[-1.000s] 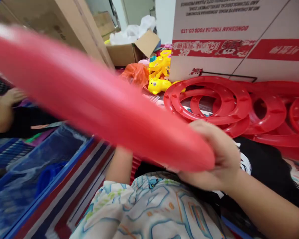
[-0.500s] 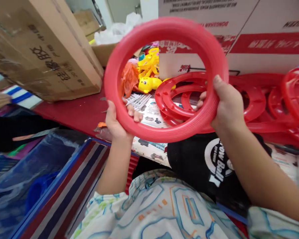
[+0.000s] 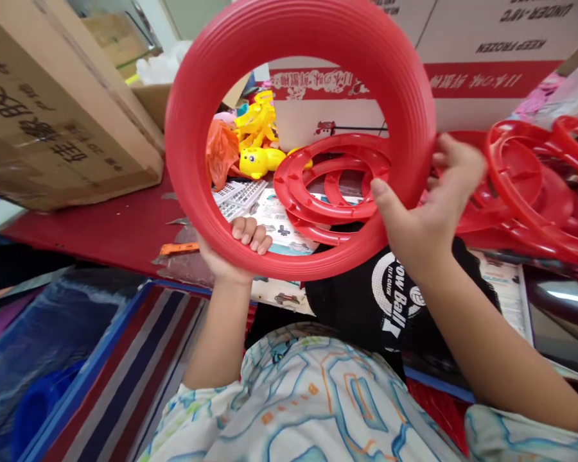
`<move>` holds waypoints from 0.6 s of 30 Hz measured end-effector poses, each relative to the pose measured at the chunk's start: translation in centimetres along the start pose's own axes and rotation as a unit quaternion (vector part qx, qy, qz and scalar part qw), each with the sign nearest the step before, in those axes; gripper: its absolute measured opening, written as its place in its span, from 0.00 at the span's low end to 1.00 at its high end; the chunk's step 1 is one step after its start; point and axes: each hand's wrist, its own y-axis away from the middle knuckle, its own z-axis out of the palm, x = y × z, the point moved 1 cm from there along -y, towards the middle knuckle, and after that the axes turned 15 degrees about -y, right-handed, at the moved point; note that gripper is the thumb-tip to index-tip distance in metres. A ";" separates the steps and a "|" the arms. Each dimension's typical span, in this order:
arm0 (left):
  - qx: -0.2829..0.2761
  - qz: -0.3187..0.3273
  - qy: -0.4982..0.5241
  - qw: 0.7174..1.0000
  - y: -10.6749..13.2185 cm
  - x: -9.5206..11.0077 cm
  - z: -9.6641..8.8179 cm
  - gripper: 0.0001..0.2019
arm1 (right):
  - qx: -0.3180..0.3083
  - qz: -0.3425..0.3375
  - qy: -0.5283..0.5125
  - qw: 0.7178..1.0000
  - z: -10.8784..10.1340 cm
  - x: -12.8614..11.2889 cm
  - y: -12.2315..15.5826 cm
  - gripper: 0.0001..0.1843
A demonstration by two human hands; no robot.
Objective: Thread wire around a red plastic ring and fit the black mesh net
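Note:
I hold a large red plastic ring upright in front of me. My left hand grips its bottom edge, fingers curled over the inner rim. At the lower right of the ring, my right hand has its thumb on the front face and its fingers spread behind the outer edge, slightly blurred. Through the ring's opening I see a stack of flat red ring-shaped pieces on the table.
More red round pieces pile up at the right. Yellow toys and an orange bag lie behind. A brown cardboard box stands left, a white-and-red carton at the back. A black printed bag lies near me, a striped container lower left.
The ring turned from edge-on to face me, then rose and came closer. My right hand slid lower on its right side and its fingers spread.

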 end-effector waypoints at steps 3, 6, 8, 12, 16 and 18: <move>0.008 -0.005 0.001 1.000 0.6 0.1 1.4 0.35 | -0.178 -0.227 0.175 0.941 1.4 -2.8 2.4 0.30; 0.029 0.014 -0.004 0.999 1.3 -0.3 3.7 0.37 | -0.406 -0.271 0.242 0.839 3.7 -4.8 4.4 0.29; 0.056 0.054 -0.015 0.997 1.7 -0.6 5.1 0.37 | -0.476 -0.257 0.282 0.792 4.9 -5.4 4.6 0.22; 0.045 0.105 -0.076 0.991 2.2 -0.6 5.6 0.33 | -0.516 -0.264 0.313 0.753 5.2 -6.5 2.5 0.13; -0.059 0.046 -0.144 0.987 2.6 0.1 3.7 0.28 | -0.548 -0.190 0.307 0.755 4.6 -8.0 -0.3 0.20; -0.087 0.000 -0.142 0.986 2.9 0.3 2.9 0.30 | -0.573 -0.157 0.313 0.741 4.7 -8.7 -1.3 0.23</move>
